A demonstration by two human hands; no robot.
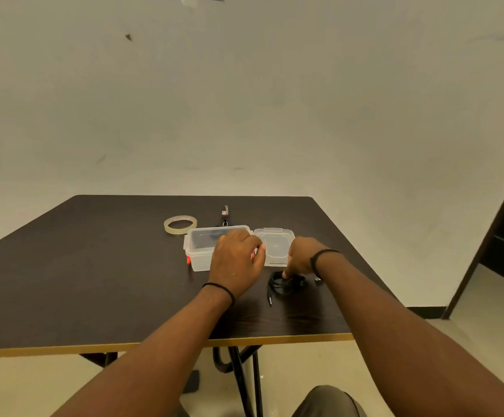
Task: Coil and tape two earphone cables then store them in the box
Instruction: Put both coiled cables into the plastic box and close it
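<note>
One clear box [202, 254] mid-counter [64, 281], my left hand [235, 260] curled on its right end, one lid [274, 242] at 3 o'clock of it, my right hand [300, 259] pinching one black coiled earphone cable [285, 284] at 5 o'clock — one tape roll [180, 225] at 11, one small dark tool [225, 216] at 12, second cable not made out.

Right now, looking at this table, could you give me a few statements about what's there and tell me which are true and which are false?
1. The clear plastic box has its lid on. False: the lid lies beside it, on its right.
2. The tape roll lies flat on the table, behind the box. True.
3. The right hand reaches down to a black earphone cable. True.
4. The left hand holds the tape roll. False: it is at the box.
5. The black cable lies inside the box. False: it is on the table, nearer the person.
</note>
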